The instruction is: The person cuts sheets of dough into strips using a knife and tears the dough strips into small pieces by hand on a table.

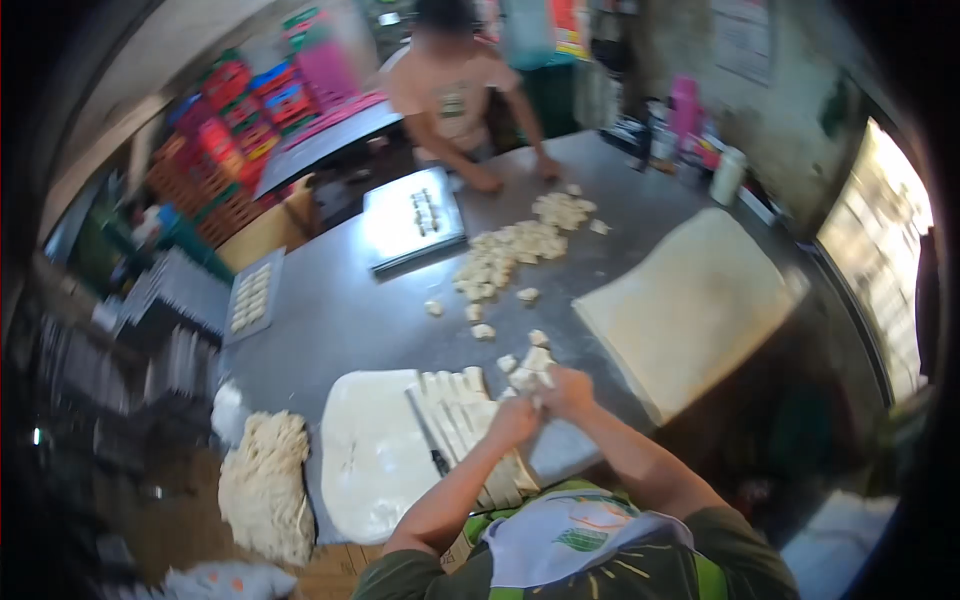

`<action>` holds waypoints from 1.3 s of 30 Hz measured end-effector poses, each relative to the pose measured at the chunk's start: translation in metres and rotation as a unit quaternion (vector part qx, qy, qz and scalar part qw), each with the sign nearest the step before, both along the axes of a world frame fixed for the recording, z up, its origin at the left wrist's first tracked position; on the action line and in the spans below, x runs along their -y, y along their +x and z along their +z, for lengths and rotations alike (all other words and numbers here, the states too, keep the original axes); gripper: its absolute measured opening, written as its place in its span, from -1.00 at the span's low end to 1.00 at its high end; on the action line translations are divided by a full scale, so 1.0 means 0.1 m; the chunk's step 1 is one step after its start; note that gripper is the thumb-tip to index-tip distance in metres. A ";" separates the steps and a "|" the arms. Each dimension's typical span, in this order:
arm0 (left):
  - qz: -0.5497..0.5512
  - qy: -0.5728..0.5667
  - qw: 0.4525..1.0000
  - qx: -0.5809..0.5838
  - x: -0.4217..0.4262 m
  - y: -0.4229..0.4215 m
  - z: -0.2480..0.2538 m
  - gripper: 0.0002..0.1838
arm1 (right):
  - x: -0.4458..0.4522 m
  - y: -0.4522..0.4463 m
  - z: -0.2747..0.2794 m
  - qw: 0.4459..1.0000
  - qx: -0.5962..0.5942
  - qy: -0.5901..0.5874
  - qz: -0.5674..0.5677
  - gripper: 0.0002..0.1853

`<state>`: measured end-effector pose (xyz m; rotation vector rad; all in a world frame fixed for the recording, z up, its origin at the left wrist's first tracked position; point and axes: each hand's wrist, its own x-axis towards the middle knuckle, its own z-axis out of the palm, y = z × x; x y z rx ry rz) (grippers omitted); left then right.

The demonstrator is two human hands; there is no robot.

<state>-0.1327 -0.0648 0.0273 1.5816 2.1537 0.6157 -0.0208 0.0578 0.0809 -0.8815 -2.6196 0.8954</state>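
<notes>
The only view, head-worn, looks forward and down from above the near side of the broad grey smooth-topped table (330,300), its dark-rimmed wide-angle field catching the wearer's dark green short-sleeved shirt (735,548) close by and, beyond the table's far right corner, a pale stained wall (800,90).

There were one knife (427,432), one partly cut dough slab (370,450), one rough dough lump (265,490), one broad pale sheet (690,295), one co-worker (455,95) and uncountably many dough pieces (500,255).
</notes>
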 end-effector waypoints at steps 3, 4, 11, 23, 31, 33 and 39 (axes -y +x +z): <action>-0.010 0.027 0.999 0.033 0.13 0.09 0.57 -0.66 | -0.42 0.03 -0.50 0.996 0.083 0.023 -0.012 -0.55; 0.007 0.131 0.984 0.121 0.16 0.13 0.59 -0.63 | -0.37 0.03 -0.48 0.996 0.082 0.026 0.003 -0.55; 0.120 0.303 0.929 0.175 -0.06 -0.06 0.28 -0.57 | -0.13 0.00 -0.03 0.957 -0.127 -0.070 0.252 -0.62; 0.046 0.118 0.981 0.145 0.13 0.45 0.35 -0.66 | -0.32 -0.01 -0.30 0.990 0.079 0.071 0.087 -0.61; 0.112 0.345 0.911 0.194 0.02 0.18 0.57 -0.65 | -0.06 0.08 0.34 0.961 -0.148 -0.073 0.223 -0.61; 0.081 0.386 0.912 0.113 0.07 0.07 0.51 -0.65 | -0.02 -0.01 0.41 0.955 -0.192 -0.064 0.216 -0.64; 0.084 0.137 0.971 0.175 -0.10 -0.03 0.38 -0.62 | 0.02 -0.09 0.10 0.985 -0.168 0.000 0.045 -0.64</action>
